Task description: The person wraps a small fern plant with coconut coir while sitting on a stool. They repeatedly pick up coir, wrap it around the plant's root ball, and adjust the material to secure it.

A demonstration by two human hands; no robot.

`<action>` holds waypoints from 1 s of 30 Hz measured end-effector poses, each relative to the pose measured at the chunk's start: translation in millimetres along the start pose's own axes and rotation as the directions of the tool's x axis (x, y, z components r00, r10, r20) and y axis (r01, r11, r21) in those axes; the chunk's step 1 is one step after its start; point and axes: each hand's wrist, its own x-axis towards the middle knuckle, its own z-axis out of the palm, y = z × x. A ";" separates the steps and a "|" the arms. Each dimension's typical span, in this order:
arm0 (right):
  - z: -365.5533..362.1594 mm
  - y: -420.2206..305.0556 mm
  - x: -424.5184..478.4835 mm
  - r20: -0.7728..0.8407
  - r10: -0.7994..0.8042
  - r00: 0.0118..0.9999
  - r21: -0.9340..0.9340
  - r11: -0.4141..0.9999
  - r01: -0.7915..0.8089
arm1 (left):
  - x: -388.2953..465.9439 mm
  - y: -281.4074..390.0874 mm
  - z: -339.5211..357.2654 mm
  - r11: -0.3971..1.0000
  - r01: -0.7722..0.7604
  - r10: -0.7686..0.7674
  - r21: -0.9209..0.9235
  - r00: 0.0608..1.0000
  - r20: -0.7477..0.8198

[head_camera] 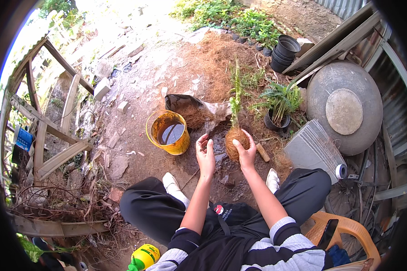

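Observation:
My right hand grips a round ball of brown coconut fibre, its thumb in front and its fingers along the far right side. From the top of this ball rises a slender green fern, roughly upright. To the left, apart from the ball, is my left hand with half-curled, soiled fingers; whether a thin strand lies between them is unclear. Below both hands the soil is dark and wet. A yellow bucket of brownish water stands left of my left hand. Behind the hands lies an open plastic sack with loose coconut fibre.
A short wooden piece lies right of the ball. Farther right are a potted fern, a grey slab and a large round vessel. Stacked black pots stand behind. A yellow-green bottle is at lower left.

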 end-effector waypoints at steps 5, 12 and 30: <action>9.0 -14.3 -12.1 0.125 0.012 0.992 -0.103 0.995 0.001 | -14.5 3.4 21.9 0.997 0.053 -0.035 -0.063 0.968 0.247; 24.0 -30.4 -32.0 0.236 -0.132 0.963 -0.164 0.971 0.174 | -11.4 5.2 19.8 0.819 0.355 -0.252 -0.451 0.928 0.275; 29.3 -57.4 -13.3 0.471 -0.274 0.839 -0.401 0.780 0.480 | -6.9 -10.3 7.9 0.786 0.339 -0.236 -0.516 0.937 0.257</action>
